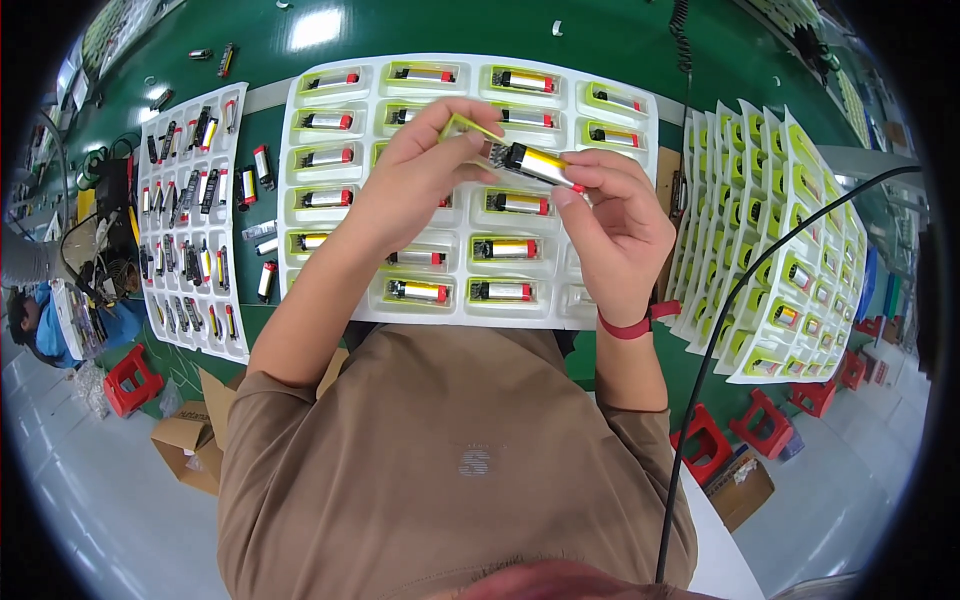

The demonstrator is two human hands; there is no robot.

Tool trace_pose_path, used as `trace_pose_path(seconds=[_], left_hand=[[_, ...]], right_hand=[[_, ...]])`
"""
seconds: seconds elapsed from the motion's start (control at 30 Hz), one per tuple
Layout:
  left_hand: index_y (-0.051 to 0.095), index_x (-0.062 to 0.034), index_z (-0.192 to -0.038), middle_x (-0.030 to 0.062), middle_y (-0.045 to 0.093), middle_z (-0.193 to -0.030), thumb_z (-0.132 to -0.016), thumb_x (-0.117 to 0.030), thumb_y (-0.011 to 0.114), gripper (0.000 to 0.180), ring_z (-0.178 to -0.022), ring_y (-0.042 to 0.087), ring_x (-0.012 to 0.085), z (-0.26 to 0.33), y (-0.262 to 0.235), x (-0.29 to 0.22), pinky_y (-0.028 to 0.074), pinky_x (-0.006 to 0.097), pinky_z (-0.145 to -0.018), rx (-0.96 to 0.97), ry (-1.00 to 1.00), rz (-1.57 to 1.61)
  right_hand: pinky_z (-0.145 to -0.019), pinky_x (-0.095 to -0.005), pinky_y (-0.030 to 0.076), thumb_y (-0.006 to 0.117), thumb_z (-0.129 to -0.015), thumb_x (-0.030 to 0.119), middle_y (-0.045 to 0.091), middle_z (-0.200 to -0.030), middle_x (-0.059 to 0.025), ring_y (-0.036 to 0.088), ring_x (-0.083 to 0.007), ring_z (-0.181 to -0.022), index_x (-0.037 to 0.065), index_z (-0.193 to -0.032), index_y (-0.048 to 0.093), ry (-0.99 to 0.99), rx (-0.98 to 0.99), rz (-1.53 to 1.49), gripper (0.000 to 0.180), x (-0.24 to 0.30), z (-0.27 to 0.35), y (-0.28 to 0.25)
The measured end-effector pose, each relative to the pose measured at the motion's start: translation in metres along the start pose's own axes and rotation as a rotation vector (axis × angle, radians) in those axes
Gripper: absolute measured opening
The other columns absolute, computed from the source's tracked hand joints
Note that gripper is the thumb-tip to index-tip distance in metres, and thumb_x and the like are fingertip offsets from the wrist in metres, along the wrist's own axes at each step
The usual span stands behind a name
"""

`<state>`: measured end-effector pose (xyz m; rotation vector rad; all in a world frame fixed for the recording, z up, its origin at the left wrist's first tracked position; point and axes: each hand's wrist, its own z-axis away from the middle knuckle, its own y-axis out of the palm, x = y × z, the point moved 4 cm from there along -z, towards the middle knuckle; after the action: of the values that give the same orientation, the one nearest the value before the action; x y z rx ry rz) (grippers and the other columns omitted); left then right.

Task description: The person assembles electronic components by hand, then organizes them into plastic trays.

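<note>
My right hand (pixel 612 225) grips a small silver pouch battery cell (pixel 540 163) with a red end and a dark circuit end, held above the white tray (pixel 330 300). My left hand (pixel 415 170) pinches a thin yellow-green strip (pixel 470 127) at the cell's dark end. Under both hands the white moulded tray holds several similar cells (pixel 497 291) in yellow-green lined pockets. A red band (pixel 630 325) is on my right wrist.
A second white tray (pixel 190 210) with several small cells lies to the left on the green bench (pixel 430 25). A fanned stack of trays (pixel 780 240) leans at the right. A black cable (pixel 720 330) crosses at right. Red stools (pixel 130 380) and cardboard boxes (pixel 185 440) stand on the floor.
</note>
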<state>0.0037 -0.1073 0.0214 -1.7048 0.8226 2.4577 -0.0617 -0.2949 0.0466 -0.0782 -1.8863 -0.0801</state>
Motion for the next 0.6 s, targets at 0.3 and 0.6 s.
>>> trace_pose_path(seconds=[0.3,0.6], left_hand=[[0.054,0.0047,-0.126,0.0123,0.057,-0.126,-0.100,-0.006,0.035,0.034,-0.126,0.057,0.0236,0.008,0.003,0.007,0.048,0.044,-0.112,0.110,-0.048,0.274],[0.054,0.0075,-0.131,0.0149,0.059,-0.131,-0.105,-0.012,0.036,0.037,-0.125,0.059,0.0239,0.009,0.001,0.006,0.049,0.043,-0.109,0.131,-0.062,0.200]], right_hand=[[-0.091,-0.0326,0.050,0.074,-0.083,-0.008,0.074,-0.115,-0.0127,0.065,-0.0220,-0.104,-0.001,-0.106,0.073,-0.133,0.117,0.410,0.024,0.002,-0.009,-0.001],[-0.081,-0.0329,0.055,0.071,-0.082,-0.006,0.076,-0.110,-0.0076,0.067,-0.0254,-0.095,0.004,-0.102,0.076,-0.218,0.181,0.550,0.023,0.004,-0.013,0.004]])
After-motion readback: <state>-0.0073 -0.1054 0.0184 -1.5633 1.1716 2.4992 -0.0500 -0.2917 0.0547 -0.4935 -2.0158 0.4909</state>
